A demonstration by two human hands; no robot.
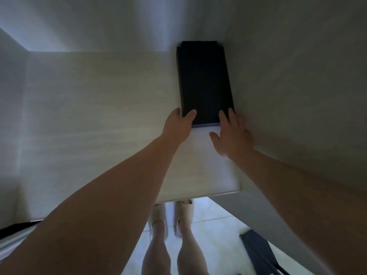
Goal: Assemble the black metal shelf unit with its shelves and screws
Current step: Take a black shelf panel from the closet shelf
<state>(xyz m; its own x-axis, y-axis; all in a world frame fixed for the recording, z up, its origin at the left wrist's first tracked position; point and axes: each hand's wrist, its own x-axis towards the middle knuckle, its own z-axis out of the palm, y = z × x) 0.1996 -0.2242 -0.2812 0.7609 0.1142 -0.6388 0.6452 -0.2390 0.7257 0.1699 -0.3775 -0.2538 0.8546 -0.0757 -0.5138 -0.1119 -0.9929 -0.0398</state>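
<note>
Black shelf unit [204,82], 1 o'clock on pale tabletop [99,116], hard against wall [297,76] — left hand [179,126] gripping its 7 o'clock corner, right hand [232,135] flat, fingers spread, at 5 o'clock — likely risk: one-sided pull skews it, scraping the wall.

A pale wood-grain countertop [99,116] meets a plain wall [297,76] on my right, and below its front edge my pale slippers [183,210] stand on light floor tiles [214,221].
</note>
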